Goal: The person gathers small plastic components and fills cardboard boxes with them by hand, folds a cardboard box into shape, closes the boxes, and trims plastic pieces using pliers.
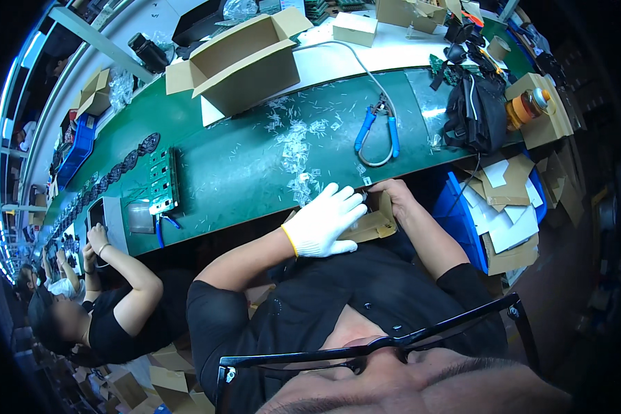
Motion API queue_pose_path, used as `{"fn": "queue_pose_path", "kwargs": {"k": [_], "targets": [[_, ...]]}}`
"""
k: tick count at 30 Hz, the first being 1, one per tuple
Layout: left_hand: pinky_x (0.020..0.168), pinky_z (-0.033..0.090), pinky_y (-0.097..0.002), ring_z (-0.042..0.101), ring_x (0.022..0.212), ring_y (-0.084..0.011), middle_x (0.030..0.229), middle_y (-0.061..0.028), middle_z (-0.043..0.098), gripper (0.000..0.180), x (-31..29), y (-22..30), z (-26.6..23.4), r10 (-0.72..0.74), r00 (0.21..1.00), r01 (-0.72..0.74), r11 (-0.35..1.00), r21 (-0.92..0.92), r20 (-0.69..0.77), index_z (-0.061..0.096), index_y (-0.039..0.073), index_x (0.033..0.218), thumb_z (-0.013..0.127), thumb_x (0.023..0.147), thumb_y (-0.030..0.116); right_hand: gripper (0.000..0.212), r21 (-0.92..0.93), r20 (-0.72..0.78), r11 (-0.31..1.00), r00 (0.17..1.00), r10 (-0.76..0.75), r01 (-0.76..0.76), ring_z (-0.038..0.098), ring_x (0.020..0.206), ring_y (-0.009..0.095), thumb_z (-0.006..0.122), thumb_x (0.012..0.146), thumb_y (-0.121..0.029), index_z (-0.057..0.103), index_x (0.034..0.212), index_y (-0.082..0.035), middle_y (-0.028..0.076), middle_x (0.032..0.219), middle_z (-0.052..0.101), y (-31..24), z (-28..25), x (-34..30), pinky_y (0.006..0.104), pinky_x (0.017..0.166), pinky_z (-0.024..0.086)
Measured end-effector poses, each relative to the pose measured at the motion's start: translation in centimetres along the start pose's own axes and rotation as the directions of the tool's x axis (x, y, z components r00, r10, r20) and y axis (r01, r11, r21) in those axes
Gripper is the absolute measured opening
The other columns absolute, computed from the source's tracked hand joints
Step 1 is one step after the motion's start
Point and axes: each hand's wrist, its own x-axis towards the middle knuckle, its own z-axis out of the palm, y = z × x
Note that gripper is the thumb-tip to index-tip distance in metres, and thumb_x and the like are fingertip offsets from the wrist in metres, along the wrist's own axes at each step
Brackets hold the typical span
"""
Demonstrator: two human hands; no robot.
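Observation:
My left hand (326,222), in a white knit glove with a yellow cuff, lies palm down with its fingers extended at the front edge of the green work table (221,159). It is beside a small open cardboard box (377,222) and partly covers it. My bare right hand (398,196) grips that box by its right side, below the table edge. Just beyond my left hand, a pile of clear plastic clippings (297,155) spreads across the green surface. Farther back lie blue-handled cutters (366,130), with a grey cable looping round them. The box's inside is mostly hidden.
A large open carton (245,72) stands at the back. Green circuit boards (163,181) and small blue-handled pliers (160,231) lie left, near a co-worker (110,303). On the right are a black bag (477,114), an orange bottle (528,107) and a blue bin (460,228) of cardboard.

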Motion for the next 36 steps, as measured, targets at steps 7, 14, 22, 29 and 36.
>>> {"fn": "queue_pose_path", "kwargs": {"k": [7, 14, 22, 29, 36], "targets": [[0.134, 0.017, -0.0594, 0.019, 0.164, -0.0562, 0.174, -0.038, 0.027, 0.099, -4.1, -4.1, -0.7, -0.688, 0.725, 0.689, 0.723, 0.054, -0.035, 0.03, -0.009, 0.167, 0.075, 0.097, 0.045, 0.031, -0.021, -0.021, 0.999, 0.999, -0.046, 0.045, 0.078, 0.097, 0.034, 0.071, 0.079, 0.013, 0.075, 0.11, 0.006, 0.018, 0.107, 0.077, -0.3, 0.3, -0.1, 0.0479, 0.088, 0.065], [0.131, 0.025, -0.0608, 0.028, 0.158, -0.0595, 0.167, -0.0436, 0.032, 0.1, -1.8, 1.4, -0.2, -0.647, 0.75, 0.641, 0.762, 0.088, 0.139, 0.035, -0.017, 0.158, 0.076, 0.096, 0.049, 0.032, -0.007, -0.014, 0.999, 0.999, -0.032, 0.031, 0.077, 0.101, 0.034, 0.071, 0.08, 0.012, 0.076, 0.111, 0.005, 0.018, 0.11, 0.077, 0.4, -0.9, 0.8, 0.0462, 0.092, 0.062], [0.112, 0.049, -0.054, 0.061, 0.129, -0.0483, 0.139, -0.0274, 0.064, 0.056, -0.8, -3.6, -3.4, -0.609, 0.789, 0.609, 0.793, -0.02, -0.082, 0.064, 0.0, 0.139, 0.074, 0.094, 0.033, 0.038, -0.022, -0.022, 1.0, 1.0, -0.01, 0.009, 0.077, 0.102, 0.035, 0.068, 0.08, 0.014, 0.074, 0.117, 0.006, 0.018, 0.114, 0.077, -0.8, 1.1, -1.4, 0.0482, 0.093, 0.063], [0.096, 0.056, -0.0531, 0.066, 0.115, -0.0429, 0.129, -0.0206, 0.07, 0.038, -2.3, -9.1, -0.8, -0.612, 0.744, 0.664, 0.723, 0.19, -0.269, 0.071, 0.004, 0.129, 0.071, 0.094, 0.021, 0.035, 0.004, 0.002, 1.0, 1.0, -0.027, 0.027, 0.077, 0.1, 0.035, 0.07, 0.079, 0.013, 0.075, 0.113, 0.007, 0.019, 0.111, 0.077, -0.6, 0.8, -0.9, 0.0479, 0.091, 0.064], [0.089, 0.059, -0.0489, 0.072, 0.097, -0.0372, 0.105, -0.0152, 0.077, 0.021, -1.6, -2.0, -0.5, -0.437, 0.879, 0.456, 0.888, 0.066, -0.193, 0.078, 0.007, 0.11, 0.074, 0.094, 0.019, 0.038, -0.006, -0.018, 1.0, 1.0, 0.001, -0.001, 0.076, 0.1, 0.035, 0.071, 0.08, 0.014, 0.073, 0.117, 0.006, 0.018, 0.111, 0.075, -0.1, -0.2, 0.1, 0.0487, 0.092, 0.062]]}}
